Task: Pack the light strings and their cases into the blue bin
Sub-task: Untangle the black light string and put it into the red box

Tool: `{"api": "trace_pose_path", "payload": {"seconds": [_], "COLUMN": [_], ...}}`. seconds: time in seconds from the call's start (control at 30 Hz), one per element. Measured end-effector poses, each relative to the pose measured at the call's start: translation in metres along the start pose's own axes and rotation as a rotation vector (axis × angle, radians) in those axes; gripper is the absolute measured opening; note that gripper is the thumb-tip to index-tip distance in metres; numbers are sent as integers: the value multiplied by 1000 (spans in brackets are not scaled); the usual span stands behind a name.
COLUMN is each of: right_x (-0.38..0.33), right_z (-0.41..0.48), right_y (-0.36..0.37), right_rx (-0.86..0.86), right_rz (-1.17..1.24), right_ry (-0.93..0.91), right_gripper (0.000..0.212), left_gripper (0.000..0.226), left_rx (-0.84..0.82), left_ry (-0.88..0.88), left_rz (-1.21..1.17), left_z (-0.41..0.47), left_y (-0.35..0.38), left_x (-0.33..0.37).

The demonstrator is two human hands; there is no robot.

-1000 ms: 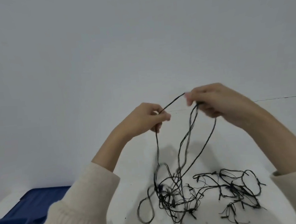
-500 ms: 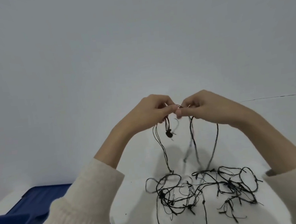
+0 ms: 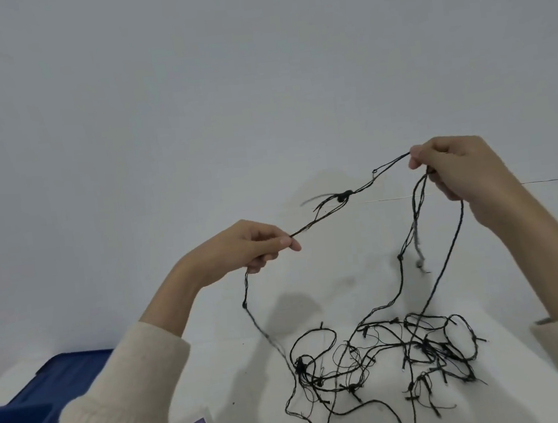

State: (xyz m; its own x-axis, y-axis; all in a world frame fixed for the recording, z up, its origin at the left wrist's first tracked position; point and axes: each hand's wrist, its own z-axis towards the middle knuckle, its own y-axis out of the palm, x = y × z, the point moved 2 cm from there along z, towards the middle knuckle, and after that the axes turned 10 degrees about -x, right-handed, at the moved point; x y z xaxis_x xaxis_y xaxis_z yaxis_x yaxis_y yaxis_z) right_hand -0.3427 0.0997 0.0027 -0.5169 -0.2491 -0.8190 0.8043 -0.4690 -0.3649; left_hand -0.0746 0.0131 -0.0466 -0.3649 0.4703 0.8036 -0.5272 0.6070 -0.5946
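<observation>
While light string (image 3: 340,197) hangs from right hand (image 3: 455,170), blue bin (image 3: 74,359) sits apart.

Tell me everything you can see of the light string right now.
The light string is thin black twisted wire with small dark nodes along it. One stretch runs taut and sloping between the left hand, pinching it lower, and the right hand, pinching it higher. Strands hang from both hands down to a loose tangle lying on the white table.
</observation>
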Motion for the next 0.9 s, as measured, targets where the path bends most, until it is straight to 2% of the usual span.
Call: {"api": "trace_pose_path", "payload": {"seconds": [0.1, 0.27, 0.37, 0.43, 0.5, 0.6, 0.73, 0.77, 0.83, 0.87, 0.9], "right_x": [4, 7, -6, -14, -13, -2, 20, 26, 25, 18, 10], "right_z": [-3, -8, -13, -18, -19, -9, -1, 0, -4, -9, -13], "right_y": [-1, 6, 20, 44, 63, 54, 11, 7, 14, 23, 32], "right_rx": [35, -13, -264, -544, -656, -497, -228, -227, -330, -405, -484], "right_rz": [-69, -400, -394, -319, -316, -406, -585, -642, -636, -568, -453], "right_ry": [12, 28, -11, -40, -49, -68, 66, 96, 87, 63, 47], "right_gripper": [28, 19, 48, 37, 17, 26, 29, 26, 11, 16, 31], "left_gripper": [24, 24, 25, 25, 24, 20, 20, 21, 22, 23, 22], "left_rx": [86, 237, 226, 173, 168, 176, 36, 40, 88, 105, 110], "left_ry": [-48, -57, 44, 97, 106, 75, -60, -85, -71, -41, -6], "left_rz": [0, 42, 50, 91, 143, 146, 149, 148, 154, 172, 206], "left_z": [0, 3, 9, 18, 26, 25, 6, 3, 3, 6, 10], "left_y": [-5, -7, 0, 10, 16, 12, 1, -1, -1, 2, 6], "left_x": [-11, -7, 20, 41, 54, 49, 14, 8, 8, 14, 23]}}
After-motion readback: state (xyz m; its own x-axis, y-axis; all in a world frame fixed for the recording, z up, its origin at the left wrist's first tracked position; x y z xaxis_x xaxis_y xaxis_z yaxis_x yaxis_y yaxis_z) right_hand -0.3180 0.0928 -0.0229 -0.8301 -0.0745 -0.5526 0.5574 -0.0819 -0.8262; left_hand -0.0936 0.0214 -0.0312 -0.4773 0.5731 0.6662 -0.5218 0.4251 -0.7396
